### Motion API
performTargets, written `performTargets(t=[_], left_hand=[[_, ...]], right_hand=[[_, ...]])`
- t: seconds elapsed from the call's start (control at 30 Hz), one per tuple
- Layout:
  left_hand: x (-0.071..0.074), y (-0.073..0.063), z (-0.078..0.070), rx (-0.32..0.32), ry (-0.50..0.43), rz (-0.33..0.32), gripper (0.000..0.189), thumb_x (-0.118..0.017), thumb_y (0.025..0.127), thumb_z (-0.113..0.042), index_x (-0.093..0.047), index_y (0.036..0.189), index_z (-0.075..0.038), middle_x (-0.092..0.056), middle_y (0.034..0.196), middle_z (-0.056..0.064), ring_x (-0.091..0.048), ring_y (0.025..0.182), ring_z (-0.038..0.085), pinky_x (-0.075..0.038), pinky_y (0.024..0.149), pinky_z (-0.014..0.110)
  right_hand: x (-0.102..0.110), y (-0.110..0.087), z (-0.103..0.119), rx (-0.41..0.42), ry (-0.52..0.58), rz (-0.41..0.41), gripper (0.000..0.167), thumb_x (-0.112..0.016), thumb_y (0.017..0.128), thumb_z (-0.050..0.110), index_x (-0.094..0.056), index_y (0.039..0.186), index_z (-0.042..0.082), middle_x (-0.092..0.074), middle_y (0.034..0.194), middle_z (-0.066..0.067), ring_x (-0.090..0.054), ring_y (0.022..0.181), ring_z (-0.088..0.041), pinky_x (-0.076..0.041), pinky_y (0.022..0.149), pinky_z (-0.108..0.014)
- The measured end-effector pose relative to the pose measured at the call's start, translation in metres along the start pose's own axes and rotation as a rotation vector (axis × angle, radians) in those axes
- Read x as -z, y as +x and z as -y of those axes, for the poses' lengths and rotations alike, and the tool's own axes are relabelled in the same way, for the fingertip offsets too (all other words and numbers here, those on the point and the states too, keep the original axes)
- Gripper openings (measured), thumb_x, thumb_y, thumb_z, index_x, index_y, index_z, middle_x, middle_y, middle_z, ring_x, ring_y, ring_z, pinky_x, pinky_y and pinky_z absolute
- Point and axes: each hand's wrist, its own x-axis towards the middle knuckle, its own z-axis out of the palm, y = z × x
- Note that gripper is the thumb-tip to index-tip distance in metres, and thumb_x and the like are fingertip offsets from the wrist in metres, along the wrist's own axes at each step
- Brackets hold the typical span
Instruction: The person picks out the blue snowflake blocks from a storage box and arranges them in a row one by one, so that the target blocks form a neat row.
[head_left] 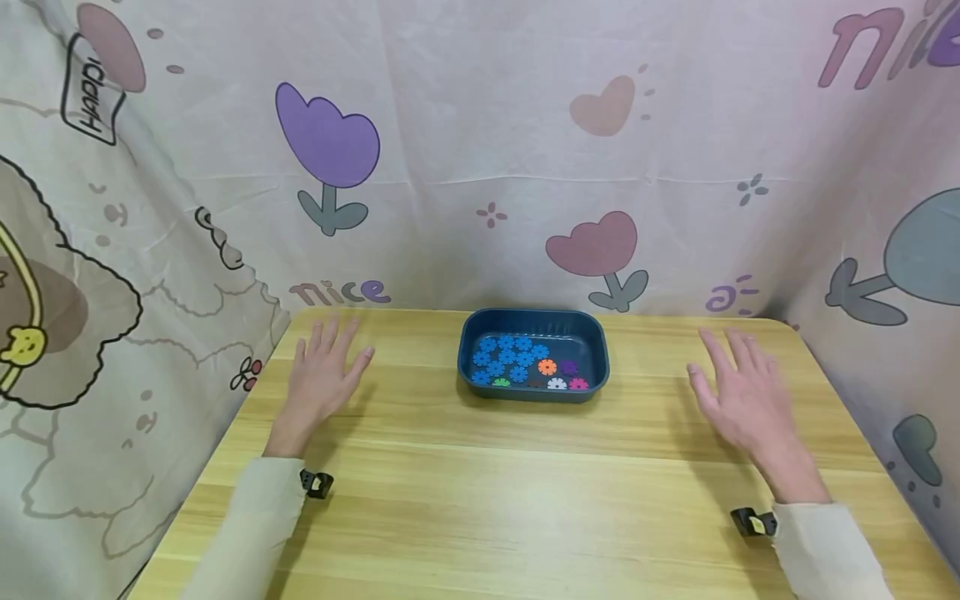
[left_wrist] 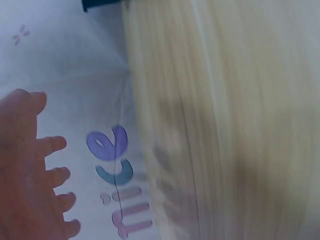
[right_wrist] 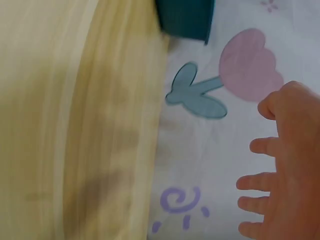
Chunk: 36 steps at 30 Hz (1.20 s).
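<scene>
A dark blue plastic tray [head_left: 534, 395] stands at the back middle of the table. Inside it lie several blue snowflake-shaped discs [head_left: 507, 356], with single ones in orange [head_left: 547, 367], purple [head_left: 569, 367], white [head_left: 557, 383], pink [head_left: 578, 384], green [head_left: 501, 382] and brown. To the left of the tray my left hand [head_left: 318, 383] hovers over the table, fingers spread and nothing held. On the other side, my right hand [head_left: 746, 392] is likewise raised, its fingers extended and holding nothing. Both hands are well apart from the tray, whose edge shows in each wrist view.
The wooden table [head_left: 480, 500] reaches back to a printed cloth [head_left: 465, 108] hanging behind it. More cloth hangs along the left and right sides. Small black wrist devices sit at the left cuff [head_left: 258, 500] and right cuff [head_left: 825, 533].
</scene>
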Motion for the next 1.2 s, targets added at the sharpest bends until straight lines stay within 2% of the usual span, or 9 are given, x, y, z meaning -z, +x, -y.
performTargets(t=[0.1,0.2,0.43,0.57,0.7,0.8,0.93,1.13,1.2], left_hand=[[-0.005,0.002,-0.012,-0.039,-0.076,-0.023,0.072,-0.032,0.109,-0.055,-0.026,0.162,-0.007,-0.011,0.167,0.027,-0.006,0.152,0.051,-0.004,0.118,0.072],[-0.012,0.002,-0.024,-0.086,-0.209,-0.036,0.067,-0.036,0.11,-0.047,-0.029,0.16,-0.003,-0.014,0.166,0.029,-0.013,0.151,0.051,-0.01,0.118,0.072],[-0.033,0.0,-0.053,-0.152,-0.525,-0.033,0.057,-0.041,0.111,-0.034,-0.031,0.161,-0.007,-0.021,0.166,0.022,-0.019,0.152,0.045,-0.015,0.121,0.066],[-0.046,0.005,-0.069,-0.185,-0.699,-0.041,0.053,-0.043,0.112,-0.026,-0.034,0.159,-0.004,-0.028,0.164,0.021,-0.028,0.148,0.047,-0.026,0.117,0.066],[-0.059,0.012,-0.087,-0.165,-0.866,-0.005,0.051,-0.04,0.113,-0.023,-0.034,0.159,-0.004,-0.03,0.164,0.02,-0.033,0.145,0.05,-0.031,0.116,0.064],[-0.055,0.012,-0.108,-0.129,-0.932,0.044,0.05,-0.039,0.113,-0.018,-0.033,0.159,-0.002,-0.031,0.163,0.021,-0.034,0.145,0.049,-0.031,0.118,0.06],[-0.049,0.01,-0.13,-0.102,-0.979,0.095,0.049,-0.039,0.112,-0.013,-0.032,0.158,0.003,-0.029,0.163,0.024,-0.033,0.146,0.048,-0.031,0.119,0.056],[-0.087,0.017,-0.124,-0.048,-1.156,0.134,0.05,-0.038,0.113,-0.017,-0.03,0.161,-0.007,-0.025,0.167,0.016,-0.025,0.153,0.037,-0.028,0.12,0.053],[-0.094,0.017,-0.123,-0.043,-1.202,0.135,0.049,-0.038,0.113,-0.015,-0.031,0.161,-0.009,-0.025,0.168,0.012,-0.024,0.154,0.032,-0.027,0.122,0.049]], right_hand=[[0.0,0.002,0.013,0.031,0.063,-0.048,0.059,-0.042,0.108,0.036,-0.032,0.16,0.009,-0.03,0.156,-0.034,-0.029,0.14,-0.057,-0.022,0.112,-0.073],[-0.002,0.005,0.028,0.051,0.132,-0.081,0.056,-0.046,0.108,0.032,-0.038,0.158,0.01,-0.035,0.154,-0.032,-0.034,0.137,-0.056,-0.027,0.108,-0.074],[-0.015,0.015,0.061,0.121,0.288,-0.125,0.049,-0.053,0.106,0.026,-0.048,0.151,0.008,-0.048,0.148,-0.021,-0.042,0.136,-0.044,-0.036,0.106,-0.069],[-0.023,0.024,0.078,0.174,0.347,-0.131,0.046,-0.056,0.105,0.02,-0.051,0.149,0.008,-0.052,0.144,-0.018,-0.047,0.133,-0.04,-0.039,0.108,-0.065],[-0.033,0.037,0.093,0.195,0.414,-0.129,0.044,-0.058,0.105,0.018,-0.053,0.147,0.008,-0.056,0.141,-0.016,-0.055,0.125,-0.036,-0.046,0.103,-0.06],[-0.042,0.046,0.1,0.207,0.476,-0.108,0.043,-0.059,0.104,0.016,-0.053,0.146,0.006,-0.058,0.138,-0.016,-0.059,0.116,-0.036,-0.051,0.097,-0.056],[-0.056,0.058,0.106,0.215,0.549,-0.044,0.044,-0.06,0.103,0.013,-0.052,0.146,0.005,-0.06,0.133,-0.016,-0.061,0.114,-0.035,-0.053,0.096,-0.053],[-0.07,0.073,0.12,0.22,0.588,0.035,0.046,-0.063,0.101,0.008,-0.051,0.146,0.005,-0.062,0.127,-0.017,-0.063,0.113,-0.032,-0.056,0.096,-0.05],[-0.072,0.078,0.125,0.212,0.592,0.052,0.047,-0.064,0.1,0.007,-0.052,0.145,0.004,-0.062,0.125,-0.019,-0.065,0.112,-0.033,-0.057,0.095,-0.05]])
